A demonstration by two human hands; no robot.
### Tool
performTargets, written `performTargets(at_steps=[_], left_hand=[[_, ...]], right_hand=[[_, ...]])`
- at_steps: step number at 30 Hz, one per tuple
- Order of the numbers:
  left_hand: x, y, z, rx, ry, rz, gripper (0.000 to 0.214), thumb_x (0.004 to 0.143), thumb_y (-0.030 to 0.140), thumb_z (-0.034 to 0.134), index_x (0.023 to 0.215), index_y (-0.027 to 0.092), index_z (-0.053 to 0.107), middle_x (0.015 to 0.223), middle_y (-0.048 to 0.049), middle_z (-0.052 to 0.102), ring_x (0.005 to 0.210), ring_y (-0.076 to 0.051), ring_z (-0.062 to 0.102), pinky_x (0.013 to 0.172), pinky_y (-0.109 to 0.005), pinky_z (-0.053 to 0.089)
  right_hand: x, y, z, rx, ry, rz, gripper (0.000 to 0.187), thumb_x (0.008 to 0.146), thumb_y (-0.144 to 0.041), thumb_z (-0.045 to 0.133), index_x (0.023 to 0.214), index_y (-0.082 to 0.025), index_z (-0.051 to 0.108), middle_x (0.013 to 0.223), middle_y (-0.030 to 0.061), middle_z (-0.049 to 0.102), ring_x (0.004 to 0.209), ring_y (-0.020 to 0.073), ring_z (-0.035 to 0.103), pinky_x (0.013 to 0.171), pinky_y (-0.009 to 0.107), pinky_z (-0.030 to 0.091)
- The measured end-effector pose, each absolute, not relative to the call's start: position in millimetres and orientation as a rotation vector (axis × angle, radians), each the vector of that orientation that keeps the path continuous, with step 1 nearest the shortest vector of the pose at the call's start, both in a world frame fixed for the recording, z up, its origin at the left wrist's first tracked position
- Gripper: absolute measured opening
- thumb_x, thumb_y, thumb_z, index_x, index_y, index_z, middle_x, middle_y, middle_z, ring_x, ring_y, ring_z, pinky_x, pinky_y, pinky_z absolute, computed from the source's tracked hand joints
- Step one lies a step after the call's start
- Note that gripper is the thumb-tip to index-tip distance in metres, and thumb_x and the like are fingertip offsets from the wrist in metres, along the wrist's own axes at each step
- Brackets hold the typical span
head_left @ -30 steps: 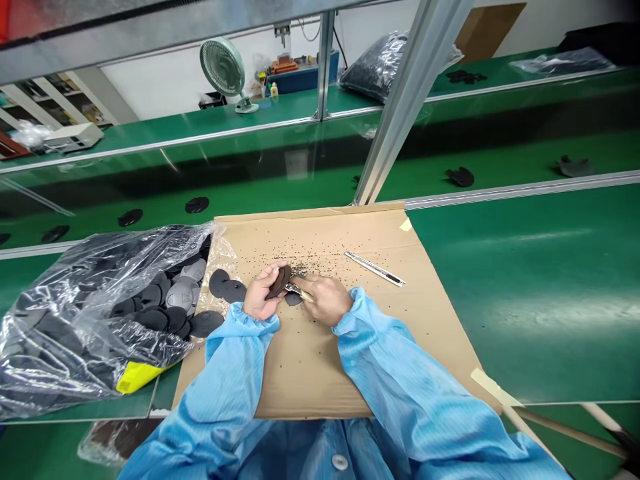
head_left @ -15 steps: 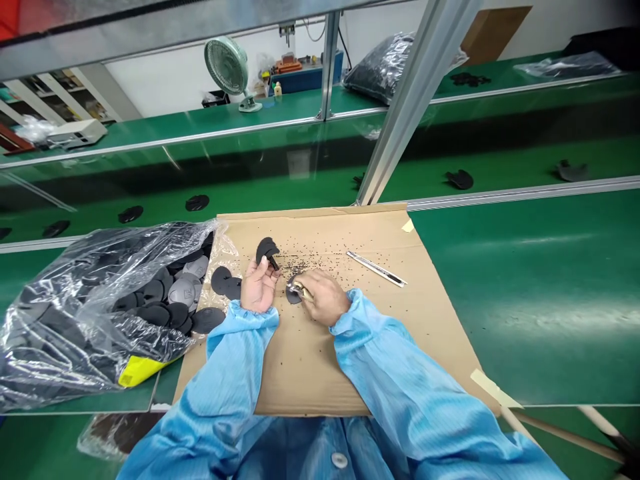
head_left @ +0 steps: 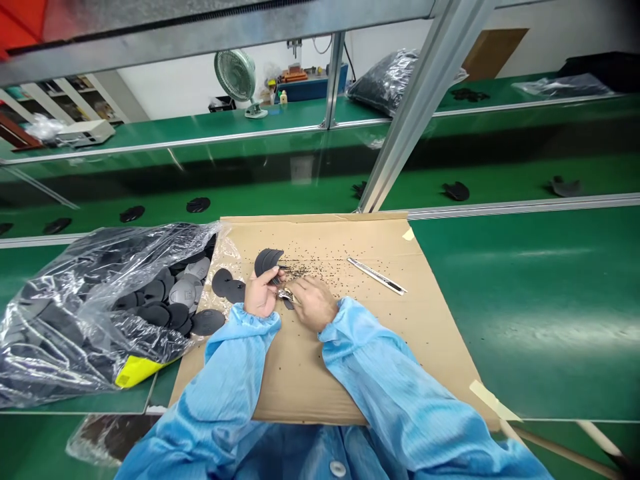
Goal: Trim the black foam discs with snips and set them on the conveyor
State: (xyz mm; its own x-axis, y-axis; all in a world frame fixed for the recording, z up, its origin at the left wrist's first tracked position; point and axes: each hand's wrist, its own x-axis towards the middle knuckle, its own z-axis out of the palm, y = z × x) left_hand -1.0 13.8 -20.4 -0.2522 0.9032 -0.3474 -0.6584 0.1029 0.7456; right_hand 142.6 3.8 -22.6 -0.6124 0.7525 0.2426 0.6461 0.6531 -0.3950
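Note:
My left hand [head_left: 260, 297] is closed on a fanned stack of thin black round pads [head_left: 267, 261], thumb on top. Close beside it, my right hand [head_left: 316, 305] grips a small shiny metal tool [head_left: 287, 294] with a brass-coloured handle; its exact kind is unclear. The tool's tip is near the left fingers and the lower edge of the stack. Another black pad [head_left: 289, 304] shows partly beneath the tool, mostly hidden by it and the right hand. Tiny black scraps [head_left: 305, 267] lie scattered on the cardboard sheet [head_left: 320, 380] beyond both hands.
Left stands a clear plastic bag [head_left: 100, 267] of black and grey pads, with a few loose pads [head_left: 223, 283] beside it. A slim white cutter knife [head_left: 377, 276] lies to the right. Behind run a metal frame post [head_left: 425, 100] and a green belt [head_left: 300, 193] carrying pads.
My right hand has moved left with the metal tool, up to the left hand. The stack in my left hand is turned and more fanned out. The camera view has shifted slightly.

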Motion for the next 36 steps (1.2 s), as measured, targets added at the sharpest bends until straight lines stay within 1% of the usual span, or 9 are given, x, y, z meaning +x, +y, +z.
performTargets(at_steps=[4,9,13,18,20,23,27,34,36], left_hand=[[-1,13,-19,0.358,1.021,1.51,0.027,0.062,0.023,0.08,0.076,0.014,0.058,0.064,-0.001,0.061,0.059,-0.014,0.061,0.055,-0.025,0.048],[2,12,-18,0.426,1.014,1.534,0.024,0.068,0.025,0.077,0.079,0.015,0.058,0.067,-0.0005,0.061,0.059,-0.013,0.061,0.054,-0.024,0.048],[5,7,-16,0.53,1.029,1.345,0.034,0.068,0.032,0.078,0.09,0.014,0.06,0.073,-0.0042,0.065,0.058,-0.014,0.062,0.048,-0.022,0.048],[8,0,-11,0.625,0.884,1.115,0.039,0.069,0.04,0.078,0.091,0.012,0.062,0.068,-0.0041,0.062,0.051,-0.013,0.058,0.041,-0.021,0.044],[8,-1,-9,0.637,0.886,1.161,0.039,0.066,0.035,0.081,0.092,0.013,0.063,0.069,-0.0033,0.063,0.052,-0.011,0.057,0.042,-0.019,0.044],[9,0,-10,0.626,0.946,1.262,0.044,0.062,0.029,0.083,0.099,0.015,0.064,0.083,-0.0049,0.067,0.061,-0.013,0.061,0.046,-0.019,0.048],[9,1,-15,0.651,0.965,1.284,0.049,0.063,0.027,0.083,0.106,0.016,0.063,0.097,-0.0067,0.068,0.074,-0.015,0.065,0.052,-0.021,0.052],[11,-2,-15,0.714,0.953,1.268,0.045,0.063,0.027,0.083,0.103,0.015,0.065,0.097,-0.0074,0.069,0.076,-0.016,0.065,0.057,-0.024,0.053],[12,-2,-15,0.731,0.922,1.271,0.041,0.063,0.026,0.083,0.099,0.014,0.067,0.097,-0.0075,0.07,0.08,-0.017,0.066,0.064,-0.026,0.054]], right_hand=[[142,4,-26,-1.084,-2.481,0.384,0.026,0.081,-0.013,0.054,0.105,-0.016,0.063,0.093,0.0098,0.064,0.087,0.0241,0.056,0.08,0.034,0.041],[153,3,-23,-1.017,-2.007,0.394,0.022,0.087,-0.015,0.046,0.104,-0.018,0.06,0.097,0.0099,0.065,0.09,0.0226,0.059,0.084,0.035,0.046],[160,-2,-16,-1.045,-1.702,0.373,0.017,0.089,-0.022,0.048,0.102,-0.021,0.059,0.097,0.01,0.065,0.091,0.0227,0.062,0.084,0.037,0.05],[158,-3,-15,-0.994,-1.745,0.434,0.017,0.087,-0.021,0.048,0.099,-0.023,0.06,0.099,0.0092,0.066,0.093,0.0219,0.063,0.084,0.038,0.052],[157,-3,-15,-0.966,-1.753,0.452,0.019,0.084,-0.018,0.049,0.099,-0.022,0.06,0.1,0.0095,0.065,0.095,0.0223,0.062,0.087,0.038,0.052],[158,0,-16,-0.972,-1.617,0.551,0.02,0.083,-0.02,0.052,0.102,-0.02,0.058,0.102,0.0105,0.064,0.097,0.0228,0.061,0.089,0.039,0.05],[159,6,-21,-1.02,-1.371,0.802,0.019,0.086,-0.03,0.057,0.102,-0.019,0.057,0.096,0.0082,0.067,0.089,0.0209,0.065,0.083,0.036,0.053],[162,10,-20,-1.024,-1.405,0.933,0.028,0.078,-0.038,0.068,0.098,-0.019,0.062,0.086,0.004,0.068,0.074,0.0192,0.065,0.073,0.033,0.055],[163,10,-19,-1.042,-1.448,0.927,0.028,0.078,-0.038,0.068,0.098,-0.019,0.062,0.087,0.0038,0.068,0.075,0.0191,0.064,0.073,0.032,0.054]])
